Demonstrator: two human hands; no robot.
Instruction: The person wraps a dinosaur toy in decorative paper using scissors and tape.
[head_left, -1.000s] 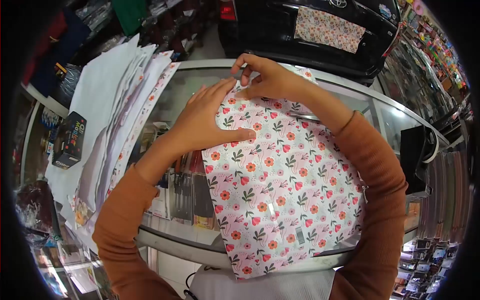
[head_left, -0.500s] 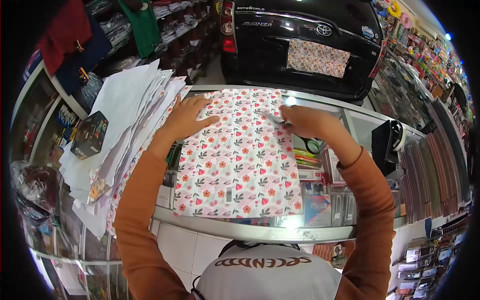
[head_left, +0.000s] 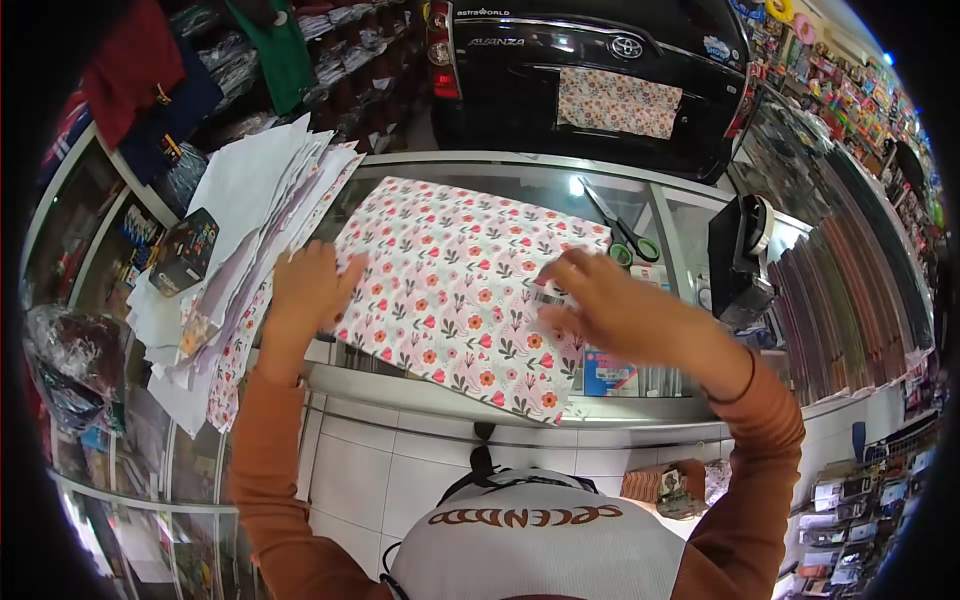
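Observation:
A sheet of floral wrapping paper (head_left: 450, 290) lies turned at an angle on the glass counter, with pink and orange flowers on white. At its left edge rests my left hand (head_left: 308, 290), open, thumb apart from the fingers. Over the right part of the sheet, by a small barcode, is my right hand (head_left: 615, 308); its thumb and fingers are apart with nothing held between them. Scissors with black and green handles (head_left: 625, 235) lie on the glass just beyond the sheet's upper right corner, blades pointing away from me.
A stack of white and floral paper sheets (head_left: 250, 200) lies at left, with a small dark box (head_left: 185, 252) on it. At right a black tape dispenser (head_left: 740, 260) stands beside a row of folders (head_left: 850, 300). Beyond the counter (head_left: 450, 168) is a black car (head_left: 590, 100).
The scissors have left my right hand and lie on the counter. The paper has turned from upright to slanted sideways. My left hand has moved down and left, my right hand down.

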